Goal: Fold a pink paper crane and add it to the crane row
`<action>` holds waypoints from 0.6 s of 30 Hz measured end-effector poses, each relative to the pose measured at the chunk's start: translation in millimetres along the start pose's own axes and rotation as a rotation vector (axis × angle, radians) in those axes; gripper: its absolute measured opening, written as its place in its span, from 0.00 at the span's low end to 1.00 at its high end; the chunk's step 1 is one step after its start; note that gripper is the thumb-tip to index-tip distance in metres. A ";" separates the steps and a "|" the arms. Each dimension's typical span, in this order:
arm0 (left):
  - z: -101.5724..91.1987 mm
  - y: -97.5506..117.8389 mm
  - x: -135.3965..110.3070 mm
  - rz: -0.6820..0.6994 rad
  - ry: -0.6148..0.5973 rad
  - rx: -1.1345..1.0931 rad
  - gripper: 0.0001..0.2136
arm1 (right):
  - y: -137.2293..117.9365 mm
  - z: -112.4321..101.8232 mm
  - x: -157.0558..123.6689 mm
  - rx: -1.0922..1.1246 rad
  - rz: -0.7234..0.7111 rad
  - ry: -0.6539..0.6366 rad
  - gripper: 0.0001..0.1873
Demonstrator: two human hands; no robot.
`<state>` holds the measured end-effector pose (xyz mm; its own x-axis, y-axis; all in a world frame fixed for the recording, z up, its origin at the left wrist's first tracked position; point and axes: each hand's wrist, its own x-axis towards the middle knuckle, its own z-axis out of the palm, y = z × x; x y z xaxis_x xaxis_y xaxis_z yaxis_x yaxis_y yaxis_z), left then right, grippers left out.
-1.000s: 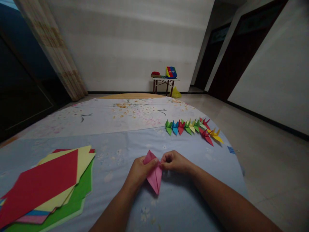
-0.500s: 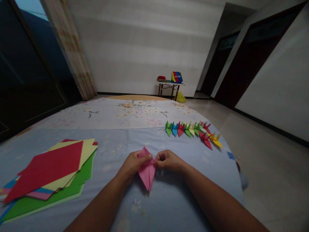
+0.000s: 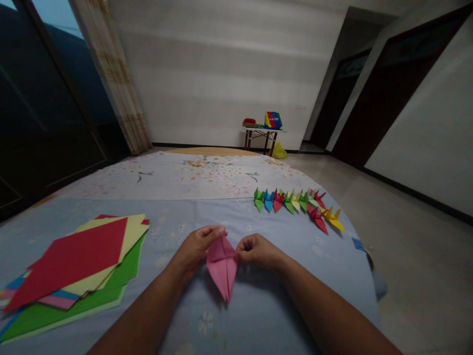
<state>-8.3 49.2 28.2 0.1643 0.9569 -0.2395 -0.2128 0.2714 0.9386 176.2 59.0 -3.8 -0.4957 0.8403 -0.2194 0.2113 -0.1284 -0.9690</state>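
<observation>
A pink folded paper [image 3: 222,268], diamond-shaped with a crease down its middle, is held just over the blue part of the tablecloth. My left hand [image 3: 199,246] grips its top point between thumb and fingers, covering the tip. On the other side, my right hand [image 3: 254,251] pinches the paper's right corner between thumb and forefinger. The lower end narrows to a split point aimed toward me.
To the left lies a stack of coloured paper sheets [image 3: 81,256], red on top. Several folded paper cranes [image 3: 288,201] stand in a row at the right. A small side table [image 3: 263,130] with a colourful box [image 3: 273,120] stands by the wall.
My left thumb has moved from the paper's middle up to its top point. The pink paper's front now shows wider and more open. My right hand keeps its pinch.
</observation>
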 end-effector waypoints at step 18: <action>9.0 -3.2 -2.5 0.008 0.016 0.191 0.14 | -7.4 -1.9 4.2 0.129 -0.014 0.271 0.10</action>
<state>0.7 45.0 28.0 0.1481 0.9609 -0.2340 -0.0273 0.2405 0.9703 174.2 64.4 2.7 -0.2515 0.9501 -0.1844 0.0890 -0.1670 -0.9819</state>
